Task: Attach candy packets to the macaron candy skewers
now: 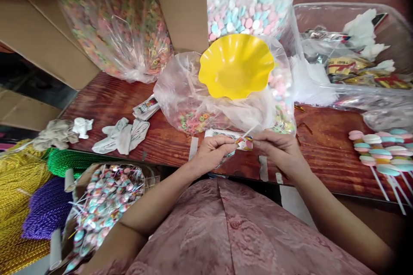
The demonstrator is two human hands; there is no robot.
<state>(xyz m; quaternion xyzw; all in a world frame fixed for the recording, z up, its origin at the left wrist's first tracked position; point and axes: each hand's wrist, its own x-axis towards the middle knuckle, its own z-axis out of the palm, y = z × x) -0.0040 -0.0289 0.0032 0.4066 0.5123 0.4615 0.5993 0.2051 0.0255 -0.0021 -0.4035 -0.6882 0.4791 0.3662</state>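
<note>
My left hand (215, 151) is closed in a pinch on a thin white lollipop stick (248, 132), which slants up to the right. A small orange and red bit, too small to make out, shows at its fingertips. My right hand (280, 148) is pinched close to the stick, just right of it; what lies between its fingers is hidden. Below both hands a printed white packet (213, 132) lies near the table's front edge. Behind them a scalloped yellow bowl (235, 66) rests on clear bags with ring-shaped and pastel candies.
Finished-looking candy sticks (382, 152) lie at right, by a clear plastic bin (348, 6) of wrappers. At left are gloves (124, 135), a white figurine (83, 127), a box of wrapped candy sticks (109, 193) and bead strands (48, 208). Large candy bags and cardboard stand behind.
</note>
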